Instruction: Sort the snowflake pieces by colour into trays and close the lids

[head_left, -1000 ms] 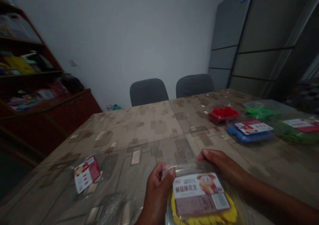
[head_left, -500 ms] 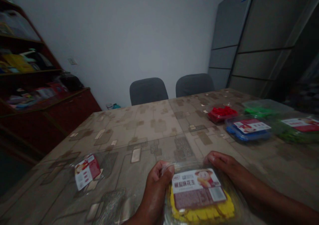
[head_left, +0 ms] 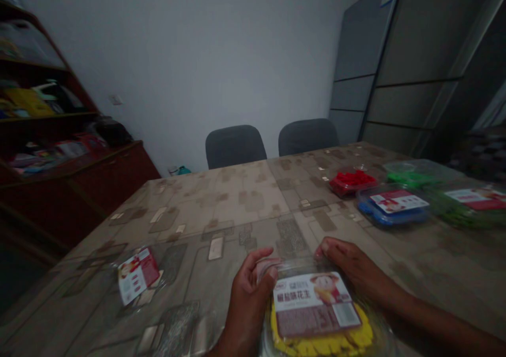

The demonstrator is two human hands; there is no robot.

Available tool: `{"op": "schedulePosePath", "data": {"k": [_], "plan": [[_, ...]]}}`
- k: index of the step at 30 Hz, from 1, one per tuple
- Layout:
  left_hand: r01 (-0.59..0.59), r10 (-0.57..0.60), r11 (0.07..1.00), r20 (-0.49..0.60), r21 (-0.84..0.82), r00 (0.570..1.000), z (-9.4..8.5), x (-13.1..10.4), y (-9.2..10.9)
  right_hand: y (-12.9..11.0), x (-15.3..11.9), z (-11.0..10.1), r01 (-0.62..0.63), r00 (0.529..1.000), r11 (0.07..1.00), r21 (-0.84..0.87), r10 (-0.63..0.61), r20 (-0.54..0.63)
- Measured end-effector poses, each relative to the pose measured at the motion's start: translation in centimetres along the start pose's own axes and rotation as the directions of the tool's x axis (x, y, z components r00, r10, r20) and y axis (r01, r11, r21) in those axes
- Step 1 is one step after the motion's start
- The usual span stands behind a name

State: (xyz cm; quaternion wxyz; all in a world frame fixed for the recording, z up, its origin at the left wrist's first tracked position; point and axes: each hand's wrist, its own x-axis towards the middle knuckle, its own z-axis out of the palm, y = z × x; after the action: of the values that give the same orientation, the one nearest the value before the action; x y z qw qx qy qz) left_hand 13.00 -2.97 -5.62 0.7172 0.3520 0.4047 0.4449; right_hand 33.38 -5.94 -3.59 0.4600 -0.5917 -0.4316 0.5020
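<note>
A clear plastic box (head_left: 316, 304) with a white and maroon label and yellow pieces inside lies at the bottom centre, its lid on. My left hand (head_left: 253, 288) grips the box's left side near the far corner, thumb on the lid edge and index finger lifted a little. At the far right corner, my right hand (head_left: 348, 264) is closed on the rim, with its fingertips partly hidden. To the left, a clear lid (head_left: 138, 275) with a similar label lies by itself on the table.
On the patterned table (head_left: 245, 199), at the right, are a box of red pieces (head_left: 353, 180), a lidded box of blue pieces (head_left: 393, 206), and two boxes of green pieces (head_left: 411, 175). Two grey chairs (head_left: 236, 146) stand behind; shelves (head_left: 47, 114) are at the left.
My left index finger has lifted and stretched out over the box's far edge. My right hand has shifted slightly left along the rim. The box sits slightly lower in view.
</note>
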Motion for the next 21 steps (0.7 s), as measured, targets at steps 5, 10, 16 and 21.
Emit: {"op": "schedulePosePath", "data": {"k": [5, 10, 16, 21], "plan": [[0.055, -0.051, 0.997, 0.066, -0.054, 0.996, -0.1, -0.2, 0.5, 0.2, -0.3, 0.0, -0.015, 1.0, 1.0, -0.002, 0.015, 0.021], [0.028, -0.033, 0.998, 0.096, 0.048, 0.995, -0.2, -0.5, 0.8, 0.7, 0.1, 0.0, 0.058, 0.998, 0.998, -0.038, -0.059, -0.032], [-0.11, 0.083, 0.975, 0.145, 0.194, 0.986, -0.6, -0.8, 0.8, 0.4, -0.6, -0.1, 0.135, 0.981, 0.981, -0.136, -0.152, -0.123], [-0.158, 0.117, 0.958, 0.177, 0.241, 0.977, -0.5, -1.0, 1.1, 0.1, -0.5, -0.7, 0.172, 0.978, 0.958, -0.229, -0.194, -0.078]]}}
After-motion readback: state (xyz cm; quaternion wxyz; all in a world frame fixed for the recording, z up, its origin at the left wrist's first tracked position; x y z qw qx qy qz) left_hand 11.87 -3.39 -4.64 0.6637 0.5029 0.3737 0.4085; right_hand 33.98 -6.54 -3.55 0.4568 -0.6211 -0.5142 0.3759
